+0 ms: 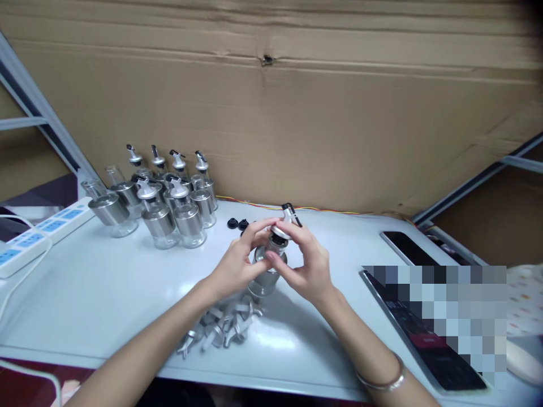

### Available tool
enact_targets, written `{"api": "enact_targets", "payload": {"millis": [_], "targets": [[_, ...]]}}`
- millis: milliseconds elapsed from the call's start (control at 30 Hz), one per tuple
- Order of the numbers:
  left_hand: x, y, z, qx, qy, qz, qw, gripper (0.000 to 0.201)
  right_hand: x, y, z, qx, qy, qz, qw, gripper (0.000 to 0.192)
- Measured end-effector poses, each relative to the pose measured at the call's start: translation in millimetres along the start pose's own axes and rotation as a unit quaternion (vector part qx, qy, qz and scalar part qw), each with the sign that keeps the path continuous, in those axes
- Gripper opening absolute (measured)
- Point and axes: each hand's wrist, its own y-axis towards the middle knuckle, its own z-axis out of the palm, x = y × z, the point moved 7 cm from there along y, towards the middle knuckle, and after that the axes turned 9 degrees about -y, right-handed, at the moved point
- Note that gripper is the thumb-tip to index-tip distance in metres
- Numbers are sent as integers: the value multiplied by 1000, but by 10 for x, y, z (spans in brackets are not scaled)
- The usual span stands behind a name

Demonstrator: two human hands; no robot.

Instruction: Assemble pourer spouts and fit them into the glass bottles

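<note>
Just below frame centre, we hold the bottle, spout leaning upper right, between left hand and right hand (neither nearer), fingers curled around its top.

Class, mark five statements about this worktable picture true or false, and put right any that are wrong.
1. The left hand and right hand are both at one bottle. True.

2. A white power strip lies at the table's right edge. False: the power strip is at the left.

3. A bangle circles the right forearm. True.

4. Every bottle in the group at left has a pourer. False: the leftmost bottle has none.

5. Loose silvery parts lie nearer the person than the handled bottle. True.
</note>
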Motion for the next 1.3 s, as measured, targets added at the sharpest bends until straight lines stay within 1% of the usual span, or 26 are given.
{"api": "enact_targets", "payload": {"millis": [100, 200, 333, 467, 700, 967, 1167, 1300], "targets": [[-16, 17, -1, 2, -20, 12, 1000, 50, -25, -15, 23, -9, 11, 22, 1000, 45], [-11, 34, -17, -3, -45, 19, 999, 43, -33, -20, 46, -4, 35, 36, 999, 41], [20, 40, -40, -11, -68, 14, 998, 40, -40, -21, 57, 7, 61, 52, 997, 37], [26, 42, -38, -10, -85, 3, 996, 40, -41, -20, 58, 17, 71, 52, 996, 36], [5, 44, -37, -9, -89, 16, 996, 38, -45, -17, 59, 21, 75, 46, 996, 35], [24, 42, -41, -14, -102, 4, 995, 38, -51, -42, 66, 27, 72, 50, 996, 36], [24, 52, -41, -18, -100, 8, 995, 36, -51, -46, 67, 26, 75, 45, 996, 37], [35, 28, -42, -29, -101, 3, 994, 31, -22, -54, 48, 7, 72, 29, 997, 37]]}}
